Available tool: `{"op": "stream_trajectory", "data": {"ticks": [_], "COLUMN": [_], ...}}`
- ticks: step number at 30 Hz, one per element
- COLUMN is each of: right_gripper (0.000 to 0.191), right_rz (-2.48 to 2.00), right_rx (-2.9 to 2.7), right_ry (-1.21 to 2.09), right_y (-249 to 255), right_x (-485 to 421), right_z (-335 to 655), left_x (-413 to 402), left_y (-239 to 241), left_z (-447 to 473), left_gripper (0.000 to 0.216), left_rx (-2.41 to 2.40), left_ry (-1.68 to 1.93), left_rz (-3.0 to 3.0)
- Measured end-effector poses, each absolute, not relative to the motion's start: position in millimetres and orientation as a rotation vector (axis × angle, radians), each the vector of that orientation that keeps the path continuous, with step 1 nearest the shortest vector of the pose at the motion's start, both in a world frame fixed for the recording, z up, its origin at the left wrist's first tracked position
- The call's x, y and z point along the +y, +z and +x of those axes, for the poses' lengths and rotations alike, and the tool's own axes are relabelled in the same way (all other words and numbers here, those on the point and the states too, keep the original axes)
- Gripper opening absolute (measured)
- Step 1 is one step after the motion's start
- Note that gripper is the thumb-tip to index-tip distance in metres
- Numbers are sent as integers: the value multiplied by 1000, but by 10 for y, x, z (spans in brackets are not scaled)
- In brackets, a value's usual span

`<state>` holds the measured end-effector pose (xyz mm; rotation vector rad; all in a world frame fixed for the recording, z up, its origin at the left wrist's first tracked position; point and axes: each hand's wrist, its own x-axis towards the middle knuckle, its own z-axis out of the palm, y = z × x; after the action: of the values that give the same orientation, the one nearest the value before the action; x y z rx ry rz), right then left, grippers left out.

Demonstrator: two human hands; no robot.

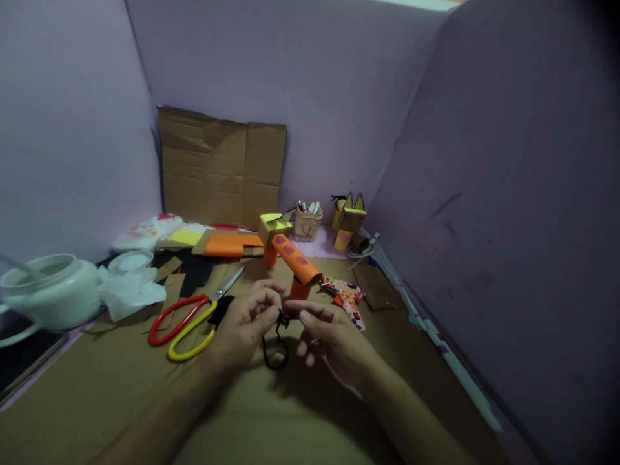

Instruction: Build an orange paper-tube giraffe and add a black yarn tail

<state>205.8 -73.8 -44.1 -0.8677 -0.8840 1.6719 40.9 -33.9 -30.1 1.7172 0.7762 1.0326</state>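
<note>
My left hand [245, 323] and my right hand [324, 332] meet over the brown cardboard work surface [271, 420]. Both pinch a thin black cord or pipe cleaner [277, 345], whose loop hangs down between them. Just beyond my fingers stands an orange paper-tube animal figure [290, 258] with pink spots and a yellow box head. Red-and-yellow scissors [191, 316] lie to the left of my left hand. A patterned paper scrap [346, 297] lies to the right of the figure.
A white pot [53, 294] and crumpled white tissue [128, 290] sit at the left. Orange and yellow paper sheets [227, 244], a small pen holder [307, 221] and a cardboard cat figure [349, 223] stand at the back. Cardboard sheet [220, 168] leans on the purple wall.
</note>
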Motion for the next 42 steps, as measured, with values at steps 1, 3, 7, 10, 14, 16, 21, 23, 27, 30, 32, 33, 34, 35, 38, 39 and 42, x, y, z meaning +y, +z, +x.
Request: {"op": "stream_trajectory", "data": {"ticks": [1,3,7,10,14,16,21,23,27,30,32,33,34,35,38,39,42], "right_gripper": [42,50,36,34,35,35,40,36,31,26,24,23,22,21,20,19,11], "right_rz": [-826,-734,-678,-741,-803,-827,-970,-1032,-1108,-1054,-998,-970,-945,-923,-853,-823,-781], "right_rx": [-887,-911,-991,-1009,-1025,-1046,-1219,-1251,-1153,-1170,-1166,-1146,-1119,-1090,-1012,-1000,-1004], "right_ry": [1706,1790,1823,1775,1788,1795,1712,1610,1313,1267,1277,1277,1277,1284,1360,1394,1441], "right_y": [-452,-474,-491,-482,-496,-518,-525,-483,-404,-433,-483,-505,-522,-529,-506,-490,-460], "right_x": [-744,-760,-784,-785,-789,-796,-801,-786,-753,-751,-754,-755,-756,-757,-763,-766,-770], "right_z": [2034,1978,1905,1905,1901,1887,1905,1957,2057,2043,1999,1976,1954,1936,1906,1902,1907], "left_x": [-344,-358,-368,-367,-412,-448,-486,-473,-443,-439,-443,-445,-448,-452,-460,-461,-457], "left_y": [-291,-268,-208,-175,-219,-259,-251,-213,-190,-229,-254,-262,-268,-272,-289,-300,-342], "left_z": [406,402,399,403,445,477,509,494,459,455,465,472,479,487,502,504,506], "left_gripper": [17,17,17,19,21,23,34,38,38,49,55,58,60,62,63,63,62], "left_rx": [786,798,809,803,695,607,594,642,673,653,641,636,631,632,640,639,629], "left_ry": [1040,1028,993,995,926,864,851,842,851,839,839,842,847,849,833,824,806], "left_rz": [1735,1774,1773,1697,1387,1208,1141,1225,1255,1241,1209,1187,1168,1156,1146,1147,1152]}}
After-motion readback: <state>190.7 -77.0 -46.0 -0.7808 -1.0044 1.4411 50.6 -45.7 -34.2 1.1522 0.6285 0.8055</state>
